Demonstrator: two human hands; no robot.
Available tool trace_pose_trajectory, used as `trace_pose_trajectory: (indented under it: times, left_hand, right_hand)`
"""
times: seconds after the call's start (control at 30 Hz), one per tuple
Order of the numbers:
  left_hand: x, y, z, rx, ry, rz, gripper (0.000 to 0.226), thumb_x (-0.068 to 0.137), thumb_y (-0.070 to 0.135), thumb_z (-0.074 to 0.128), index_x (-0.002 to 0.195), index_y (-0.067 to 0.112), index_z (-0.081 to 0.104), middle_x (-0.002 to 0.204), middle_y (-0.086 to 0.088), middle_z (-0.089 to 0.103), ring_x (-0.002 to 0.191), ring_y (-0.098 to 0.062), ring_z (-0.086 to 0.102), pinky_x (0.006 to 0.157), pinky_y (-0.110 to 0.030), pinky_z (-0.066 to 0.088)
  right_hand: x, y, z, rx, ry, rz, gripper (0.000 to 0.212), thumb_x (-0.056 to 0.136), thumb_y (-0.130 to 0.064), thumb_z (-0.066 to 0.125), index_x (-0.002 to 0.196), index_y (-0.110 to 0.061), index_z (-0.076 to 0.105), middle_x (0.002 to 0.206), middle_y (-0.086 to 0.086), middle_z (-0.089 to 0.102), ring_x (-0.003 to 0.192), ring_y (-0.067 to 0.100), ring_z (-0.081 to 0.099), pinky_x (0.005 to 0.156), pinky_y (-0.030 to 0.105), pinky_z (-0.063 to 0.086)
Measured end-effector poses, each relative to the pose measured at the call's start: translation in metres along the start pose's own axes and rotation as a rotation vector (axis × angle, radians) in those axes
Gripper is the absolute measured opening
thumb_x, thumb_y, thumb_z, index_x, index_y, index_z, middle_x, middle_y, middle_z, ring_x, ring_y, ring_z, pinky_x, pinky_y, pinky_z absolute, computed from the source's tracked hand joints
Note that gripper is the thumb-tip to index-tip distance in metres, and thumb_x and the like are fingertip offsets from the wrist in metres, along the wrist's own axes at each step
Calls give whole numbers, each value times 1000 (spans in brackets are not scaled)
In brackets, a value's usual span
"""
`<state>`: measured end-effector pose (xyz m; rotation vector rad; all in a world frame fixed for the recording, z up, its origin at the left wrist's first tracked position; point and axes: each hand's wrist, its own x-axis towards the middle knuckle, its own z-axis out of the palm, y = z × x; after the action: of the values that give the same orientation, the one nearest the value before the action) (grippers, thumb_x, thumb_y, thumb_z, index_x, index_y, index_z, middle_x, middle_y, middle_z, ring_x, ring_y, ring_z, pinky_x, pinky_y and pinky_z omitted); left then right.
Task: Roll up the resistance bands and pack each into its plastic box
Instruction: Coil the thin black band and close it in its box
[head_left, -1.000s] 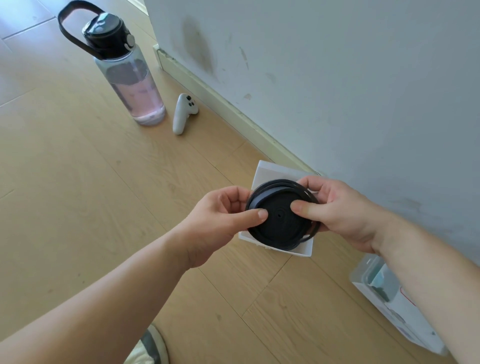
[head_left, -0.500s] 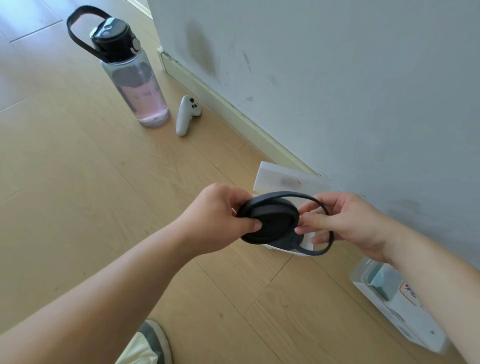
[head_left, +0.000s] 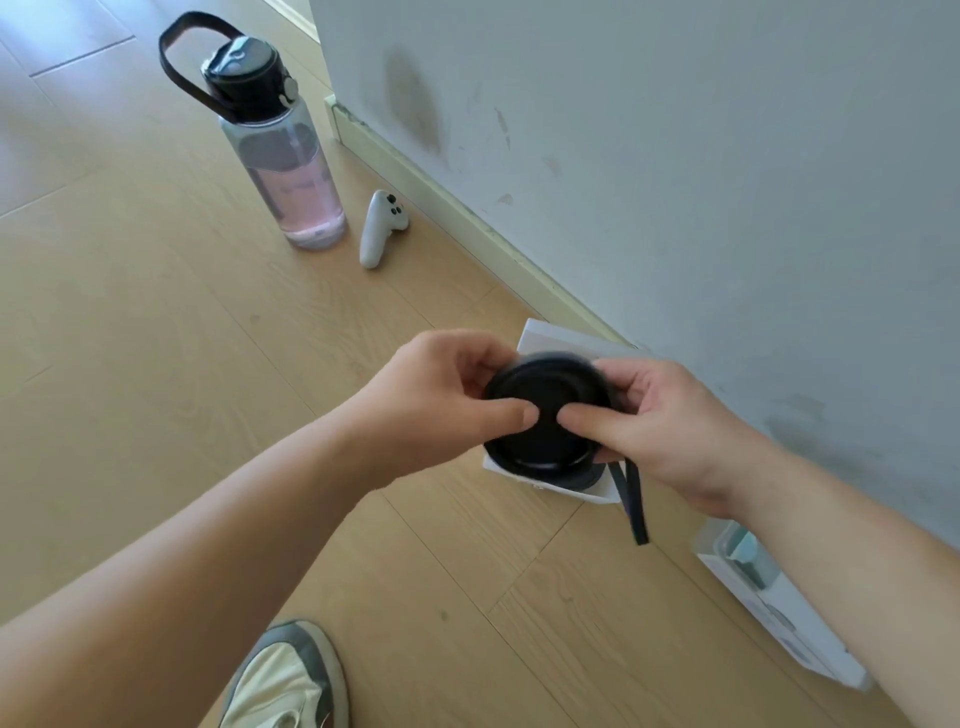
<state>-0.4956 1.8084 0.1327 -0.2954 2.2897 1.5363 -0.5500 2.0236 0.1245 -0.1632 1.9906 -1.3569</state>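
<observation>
**Coil of resistance band (head_left: 545, 421) pinched between 2 hands**

The left hand (head_left: 441, 400) and the right hand (head_left: 670, 431) both gripped the black resistance band, which was wound into a flat round disc and held in the air. Each thumb lay across the near face of the disc, the 2 tips almost meeting at its middle. The fingers (head_left: 467, 358) of the left hand curled behind the left rim, and those of the right hand curled behind the right rim, so both sets were closed on the coil. A short loose tail (head_left: 635, 506) of the band hung from the lower right of the disc, beside the right wrist.

Below the disc a white box (head_left: 550, 338) lay open on the wooden floor (head_left: 156, 389), close to the floor's edge where the skirting board (head_left: 452, 202) met the grey wall (head_left: 701, 156). Whether the disc touched the box could not be told. Further right along that edge, partly hidden by the right forearm, sat a clear plastic box (head_left: 748, 558) with something teal inside.

Farther back along the same edge a water bottle (head_left: 283, 161) with a black lid and strap stood upright. A white controller (head_left: 382, 228) lay just beside it, on the wall side. The toe of 1 grey and cream shoe (head_left: 291, 680) rested on the floor under the left forearm.
</observation>
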Motion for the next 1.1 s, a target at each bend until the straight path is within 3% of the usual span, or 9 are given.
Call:
trace_pose_trajectory:
  times: [0.1, 0.17, 0.3, 0.43, 0.6, 0.83, 0.93, 1.1]
  left_hand:
    - [-5, -21, 7, -335, -38, -89, 18, 88, 20, 82, 105, 16, 78, 100, -4, 82, 100, -22, 78, 99, -43, 60]
    - [-7, -27, 14, -507, 1, -93, 20, 90, 16, 78, 108, 9, 76, 105, -12, 80, 104, -31, 76, 102, -50, 58]
    - [-4, -26, 14, -377, 93, -71, 11, 95, 13, 74, 106, 14, 77, 97, -4, 82, 95, -22, 79, 97, -44, 61]
    - [-3, -21, 3, -232, 29, -52, 13, 97, 13, 72, 107, 20, 78, 94, 2, 82, 91, -16, 79, 90, -36, 63]
    - [-2, -17, 0, -167, 31, -54, 13, 97, 15, 71, 105, 22, 79, 90, 3, 82, 89, -16, 79, 87, -35, 64]
    - [1, -23, 3, -223, 46, -77, 14, 98, 11, 70, 106, 19, 79, 91, 2, 82, 89, -15, 79, 84, -28, 64]
    - [1, -25, 5, -215, 20, -74, 15, 98, 12, 70, 107, 20, 79, 91, 1, 82, 90, -16, 79, 87, -31, 64]
    - [1, -29, 5, -213, 18, -73, 16, 98, 11, 70, 108, 20, 79, 94, 1, 82, 93, -18, 79, 93, -38, 63]
  right_hand:
    - [4, 10, 3, 327, 1, 30, 25, 99, -5, 60, 121, -9, 70, 114, 13, 78, 106, 32, 76, 87, 44, 63]
    - [6, 17, 6, 406, -23, 69, 28, 97, -11, 60, 125, -8, 67, 116, 17, 76, 106, 38, 75, 84, 46, 64]
    - [9, 27, 1, 383, -103, 131, 39, 86, -16, 70, 125, -10, 69, 120, 19, 75, 112, 38, 72, 95, 53, 59]
    - [7, 24, -12, 222, -80, 78, 40, 78, -15, 80, 117, -9, 72, 112, 16, 77, 105, 36, 75, 88, 48, 60]
    - [8, 18, -21, 202, -97, 121, 24, 87, -4, 76, 110, -1, 72, 106, 20, 78, 100, 35, 76, 86, 45, 60]
    - [10, 20, -21, 200, -85, 195, 34, 68, -16, 88, 95, -5, 72, 99, 24, 78, 89, 35, 76, 83, 42, 60]
    - [9, 26, -21, 233, -96, 214, 28, 66, -15, 89, 87, -8, 73, 95, 22, 78, 88, 34, 76, 87, 44, 61]
    - [10, 33, -21, 183, -62, 187, 38, 68, -13, 88, 96, -1, 64, 95, 24, 78, 91, 42, 76, 88, 47, 61]
